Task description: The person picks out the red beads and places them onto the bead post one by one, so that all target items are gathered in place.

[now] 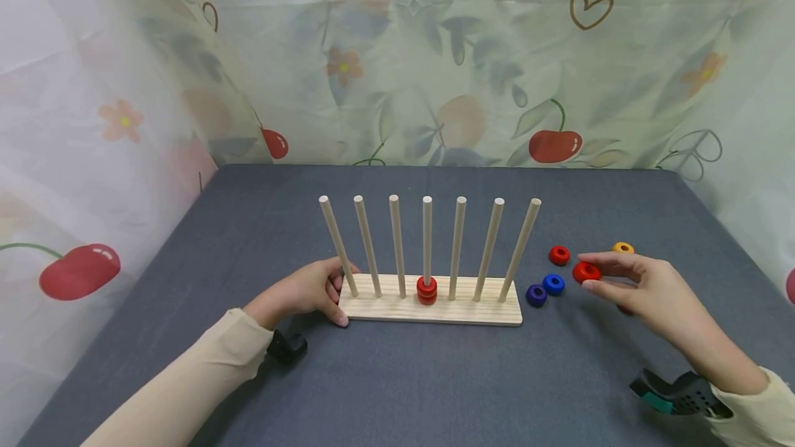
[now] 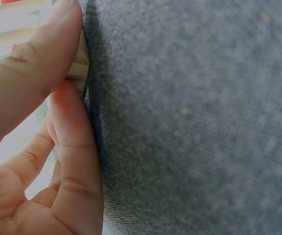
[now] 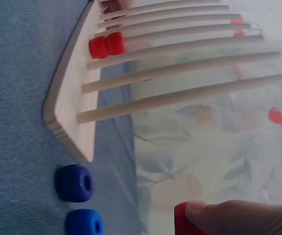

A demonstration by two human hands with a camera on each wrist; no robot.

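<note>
ring between fingertips, right grip

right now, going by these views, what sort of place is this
Probably an indoor, screened-off tabletop activity spot: printed fabric hangs behind and on both sides of a dark table, which bears a pegged wooden board.

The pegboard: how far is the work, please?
Looks done: two red rings sit on the middle peg. In hand: the right hand pinches another red ring; the left hand grips the pegboard. Apparently remaining: loose red, blue, purple and yellow rings on the table.
</note>
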